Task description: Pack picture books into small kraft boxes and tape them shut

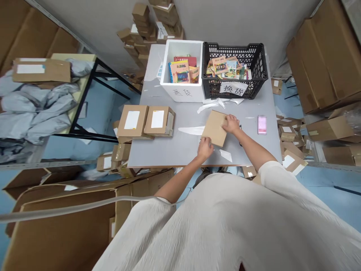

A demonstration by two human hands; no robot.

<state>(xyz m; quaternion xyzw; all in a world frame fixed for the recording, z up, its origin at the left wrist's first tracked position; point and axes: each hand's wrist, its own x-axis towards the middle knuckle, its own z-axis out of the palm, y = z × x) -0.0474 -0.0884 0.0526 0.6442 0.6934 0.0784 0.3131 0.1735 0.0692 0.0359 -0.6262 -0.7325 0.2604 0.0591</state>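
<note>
A small brown cardboard box (214,128) lies tilted at an angle on the grey table (158,152), near its front edge. My left hand (205,148) is closed on the box's near left corner. At its right side my right hand (231,124) grips the edge, fingers curled over the top. White paper scraps (191,130) lie beside and behind the box. Two taped boxes with white labels, one (132,121) and another (158,120), stand side by side at the table's left.
A white foam bin (183,92) and a black crate (254,86), both holding books, stand at the table's back. A phone (262,125) lies at the right. Grey parcels (36,107) fill a left shelf; a cable (84,205) crosses lower left.
</note>
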